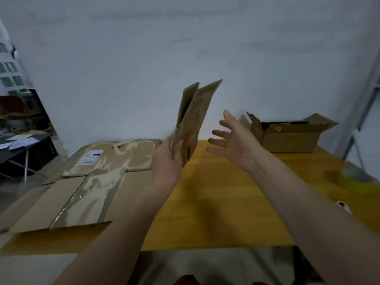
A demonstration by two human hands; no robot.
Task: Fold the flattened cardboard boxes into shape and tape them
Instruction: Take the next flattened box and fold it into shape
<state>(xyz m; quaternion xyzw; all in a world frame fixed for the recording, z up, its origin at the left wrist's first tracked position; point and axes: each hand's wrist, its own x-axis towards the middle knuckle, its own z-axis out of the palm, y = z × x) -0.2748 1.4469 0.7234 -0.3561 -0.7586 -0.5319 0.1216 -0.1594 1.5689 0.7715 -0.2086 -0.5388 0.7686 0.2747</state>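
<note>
One box [287, 136] up in shape at the far right of the yellow table [216, 202], top flaps standing open, untaped by the look of it. Several flattened boxes [98, 173] stacked on the left, waiting. Flattened cardboard box [191, 120] held upright in the air over mid-table — left hand [167, 161] gripping its lower end, panels just parting at the top. Right hand [234, 138] just beside it, fingers spread wide, holding nothing, not touching. Tape roll [357, 177] blurred at the right edge. Most of the job probably ahead.
</note>
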